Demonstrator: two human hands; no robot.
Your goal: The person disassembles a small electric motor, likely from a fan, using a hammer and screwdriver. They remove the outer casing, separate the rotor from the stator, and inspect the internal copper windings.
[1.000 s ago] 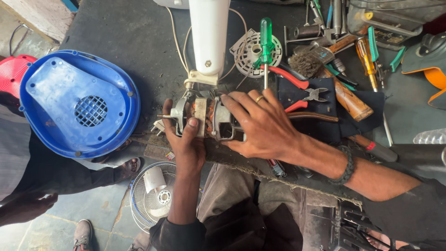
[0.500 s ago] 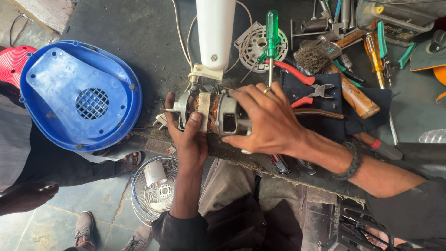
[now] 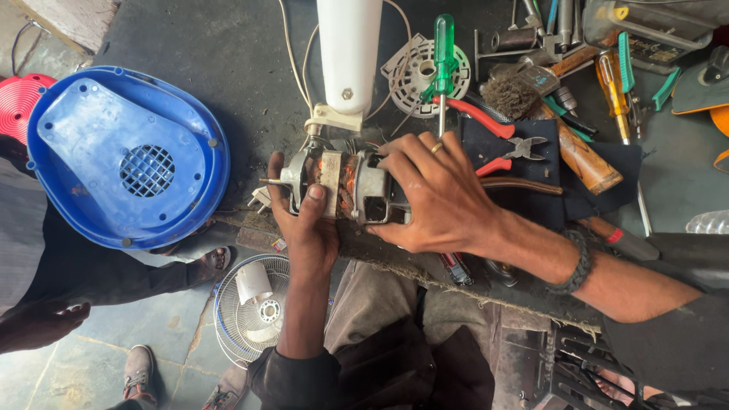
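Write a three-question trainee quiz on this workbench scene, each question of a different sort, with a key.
1. True or false: both hands grip the electric motor.
2. Multiple choice: which tool has the green handle? A) wire brush B) screwdriver C) cutting pliers
3. Short answer: which thing lies on the bench beyond the left hand, away from the tools?

Key:
1. True. The left hand holds the motor's shaft end, with the thumb on the copper windings; the right hand wraps the other end.
2. B. The wire brush has a wooden handle, the cutting pliers red ones.
3. The blue plastic cover with a round grille.
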